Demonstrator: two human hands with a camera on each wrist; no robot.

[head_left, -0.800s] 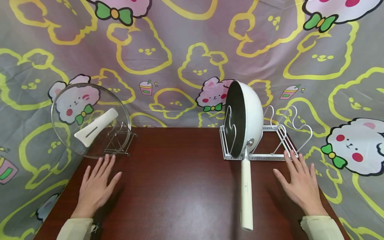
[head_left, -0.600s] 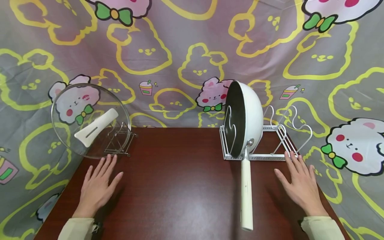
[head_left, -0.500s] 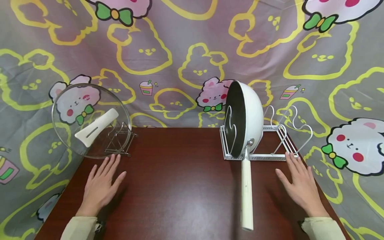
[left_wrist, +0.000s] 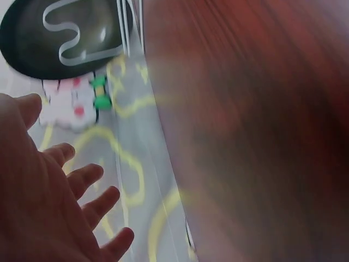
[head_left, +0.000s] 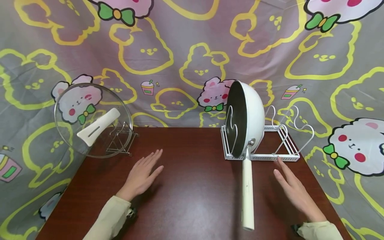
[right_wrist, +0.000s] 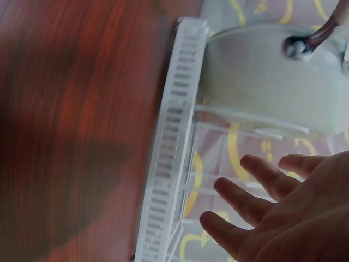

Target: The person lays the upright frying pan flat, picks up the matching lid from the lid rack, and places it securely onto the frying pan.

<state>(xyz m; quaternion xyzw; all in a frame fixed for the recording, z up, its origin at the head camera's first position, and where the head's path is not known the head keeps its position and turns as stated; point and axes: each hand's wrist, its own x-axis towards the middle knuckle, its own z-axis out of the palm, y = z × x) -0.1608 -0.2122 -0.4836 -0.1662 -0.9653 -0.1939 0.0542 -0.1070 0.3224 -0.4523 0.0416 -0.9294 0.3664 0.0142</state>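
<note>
My left hand hovers over the left-middle of the table, fingers straight and thumb apart, holding nothing. Right of the pan's handle, my right hand is stretched out with straight fingers, its tips close to the front bar of the white rack. A white frying pan with a dark inside stands on edge in that rack, its cream handle pointing towards me. At the left, a glass lid with a white handle leans upright on a small wire stand.
The dark red-brown table runs back to a patterned cloth, which also hangs along both sides. Several white wire loops rise from the rack's right part.
My left hand has moved right, away from the lid, towards the table's middle. My right hand has shifted slightly left and turned on its side. Pan, lid and rack stay put.
</note>
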